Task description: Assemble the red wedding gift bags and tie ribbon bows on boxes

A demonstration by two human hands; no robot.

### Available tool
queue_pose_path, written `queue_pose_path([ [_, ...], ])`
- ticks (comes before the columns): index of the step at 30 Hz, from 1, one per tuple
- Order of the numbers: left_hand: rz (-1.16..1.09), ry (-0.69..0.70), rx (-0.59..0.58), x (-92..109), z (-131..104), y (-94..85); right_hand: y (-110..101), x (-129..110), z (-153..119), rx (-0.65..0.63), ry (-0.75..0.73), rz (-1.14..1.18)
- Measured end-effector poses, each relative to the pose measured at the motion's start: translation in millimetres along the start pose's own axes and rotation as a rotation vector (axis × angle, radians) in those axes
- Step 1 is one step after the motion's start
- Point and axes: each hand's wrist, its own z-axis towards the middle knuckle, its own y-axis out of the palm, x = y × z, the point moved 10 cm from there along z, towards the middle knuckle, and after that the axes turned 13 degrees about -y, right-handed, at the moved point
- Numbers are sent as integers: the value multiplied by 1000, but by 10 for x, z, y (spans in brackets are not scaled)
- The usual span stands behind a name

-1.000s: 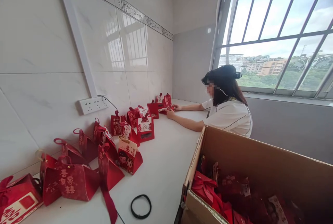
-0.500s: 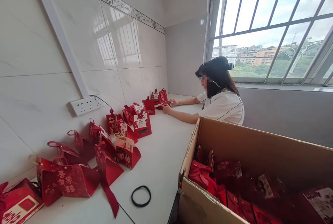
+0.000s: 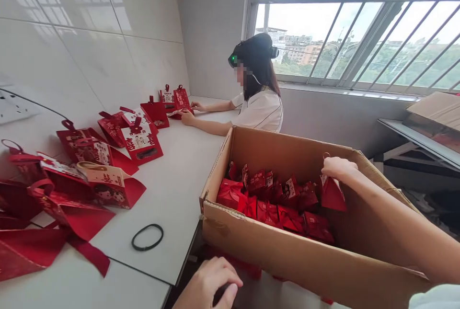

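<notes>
Inside the cardboard carton (image 3: 287,251), the right hand's (image 3: 339,167) fingers clamp the top of a red gift box (image 3: 333,196), its body below them; outside, the left hand's (image 3: 210,280) fingers curl, grip impossible to tell.

Daylight pours through the barred window (image 3: 359,21) — glaring off the wall tiles (image 3: 82,7), leaving shadow inside the cardboard box (image 3: 283,155).
</notes>
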Motion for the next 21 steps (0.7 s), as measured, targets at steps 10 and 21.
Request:
queue_pose_path([
  [10,437,-384,-223,-923,242,454,638,-1401,-49,-302,-326,315],
  [21,367,-488,-219,-950,226,378,1152,-1982,-168,-279,-450,420],
])
